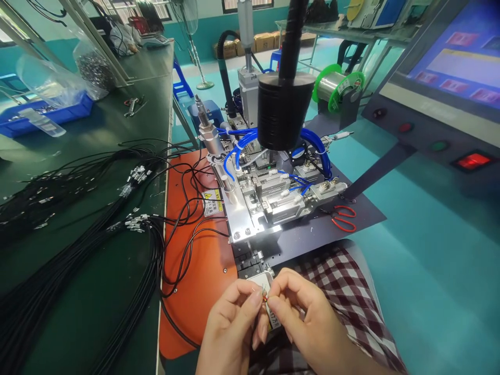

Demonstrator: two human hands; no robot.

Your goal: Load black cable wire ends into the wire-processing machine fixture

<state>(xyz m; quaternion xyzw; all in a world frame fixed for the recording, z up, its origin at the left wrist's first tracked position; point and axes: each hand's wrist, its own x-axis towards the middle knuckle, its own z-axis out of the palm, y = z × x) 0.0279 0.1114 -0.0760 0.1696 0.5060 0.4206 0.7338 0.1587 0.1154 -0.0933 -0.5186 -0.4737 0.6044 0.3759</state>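
My left hand and my right hand meet at the front of the machine, thumbs and forefingers pinched close together. Between the fingertips are thin coloured wires, with red and green showing; the rest of them is hidden by the fingers. Both hands appear to grip these wires. Just behind the fingers lies a white labelled plate, partly covered. Beyond it stands the metal bench machine with blue air tubes.
Black cables with metal ends run over the green table and orange board. Red-handled scissors lie right of the machine. A black funnel-shaped nozzle hangs overhead. A solder wire spool and control panel stand at right.
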